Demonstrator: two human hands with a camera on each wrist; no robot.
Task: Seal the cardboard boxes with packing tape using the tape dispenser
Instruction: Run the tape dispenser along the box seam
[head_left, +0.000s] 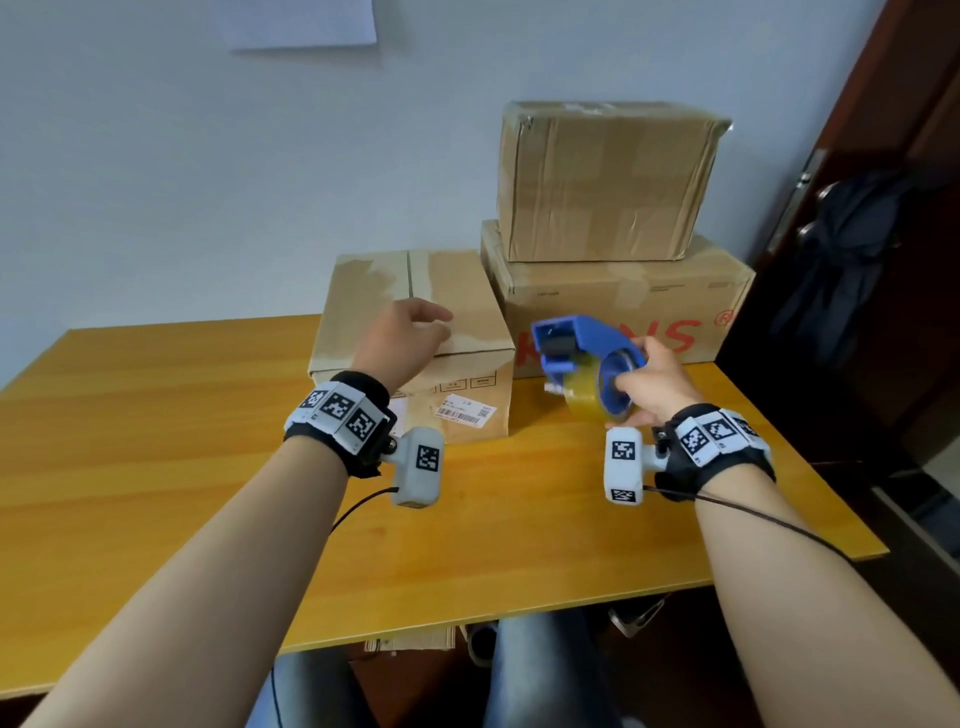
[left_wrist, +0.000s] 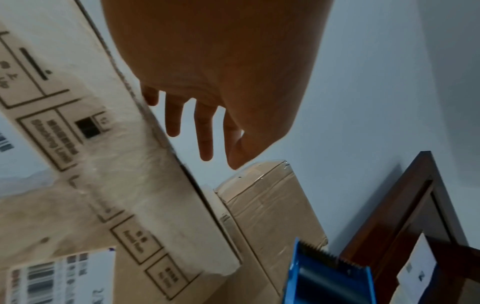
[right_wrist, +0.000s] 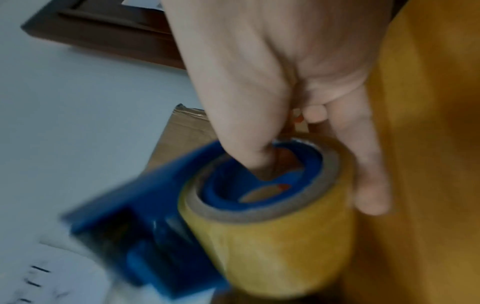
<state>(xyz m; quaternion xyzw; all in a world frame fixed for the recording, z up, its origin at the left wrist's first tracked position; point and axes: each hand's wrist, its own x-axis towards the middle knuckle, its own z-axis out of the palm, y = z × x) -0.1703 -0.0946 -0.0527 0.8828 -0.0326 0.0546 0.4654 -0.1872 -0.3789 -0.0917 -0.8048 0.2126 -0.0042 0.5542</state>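
Tape dispenser (head_left: 582, 358), blue, held above the desk (head_left: 156, 415) just right of the near box (head_left: 415, 332), right hand (head_left: 649, 384) fingers hooked through its roll, left hand (head_left: 400, 338) relaxed over the box top; probably approaching, next seating tape at 1 seam end.

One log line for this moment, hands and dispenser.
left hand: open over near box | right hand: grips tape dispenser, raised | taping: not started

the head camera looks forward and down over the table (head_left: 156, 415) at both forearms. each wrist camera sits tight under its palm, facing along the fingers. all three views catch the blue tape dispenser (head_left: 576, 343) (left_wrist: 332, 275) (right_wrist: 145, 226) and cardboard boxes (head_left: 415, 312) (left_wrist: 103, 185).
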